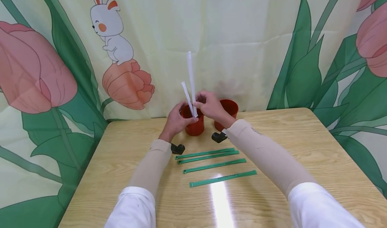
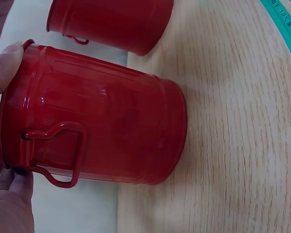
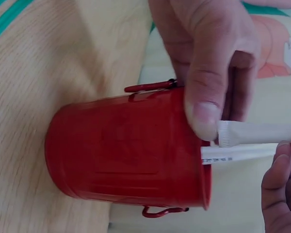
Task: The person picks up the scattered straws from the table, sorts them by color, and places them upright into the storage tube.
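Note:
My left hand [image 1: 177,120] holds a small red metal bucket [image 1: 195,129] at its rim, with the thumb at the front edge. The bucket stands upright on the table; its wire handle [image 2: 53,150] shows in the left wrist view. Above its mouth my right hand [image 1: 211,105] pinches a long white wrapped straw [image 1: 190,70] near the lower end, held almost upright. The crimped bottom end of that straw is beside the left thumb at the rim. A second white wrapped straw [image 1: 186,92] leans inside the bucket, its lower part hidden.
Another red bucket [image 1: 232,105] stands just to the right, partly behind the right wrist. Several green wrapped straws [image 1: 223,178] lie in rows on the wooden table [image 1: 121,160]. A printed curtain [image 1: 235,26] hangs along the table's back edge.

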Available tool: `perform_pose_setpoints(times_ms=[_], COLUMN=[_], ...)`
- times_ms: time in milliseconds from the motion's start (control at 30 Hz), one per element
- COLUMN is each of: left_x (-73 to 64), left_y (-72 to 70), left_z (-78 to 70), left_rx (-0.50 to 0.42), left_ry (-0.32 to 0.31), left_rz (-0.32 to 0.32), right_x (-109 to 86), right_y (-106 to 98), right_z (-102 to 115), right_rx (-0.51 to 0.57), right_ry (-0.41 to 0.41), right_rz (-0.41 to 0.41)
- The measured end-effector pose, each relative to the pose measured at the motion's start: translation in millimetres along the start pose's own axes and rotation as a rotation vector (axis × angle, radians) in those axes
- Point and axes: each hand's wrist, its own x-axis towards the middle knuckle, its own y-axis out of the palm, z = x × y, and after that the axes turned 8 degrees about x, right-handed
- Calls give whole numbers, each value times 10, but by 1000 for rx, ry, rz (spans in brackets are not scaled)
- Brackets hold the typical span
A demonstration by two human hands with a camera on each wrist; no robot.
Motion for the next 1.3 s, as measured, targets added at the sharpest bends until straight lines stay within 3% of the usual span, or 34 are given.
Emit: perform_pose_setpoints(times_ms=[333,533,700,1033,1167,1300], left_x=[27,14,17,-30,-68,-102], left_y=[62,60,41,-20,7,77], left_z=[-32,-49,-52,27,4,-154], left_rx=[9,25,32,57,61,49], left_ry=[31,2,4,-43,-48,27], left_rz=[4,2,-24,-40,-101,-243], right_x=[97,8,-182,-725,-898,-1021], right_y=[79,31,-100,-328,-388,-475], right_z=[-161,-145,-92,-176,-206,-237], right_rx=[-115,-121,-146,-146,-136,-124], right_ry=[25,69,30,4,15,26], right_rz=[7,-17,-51,17,53,73])
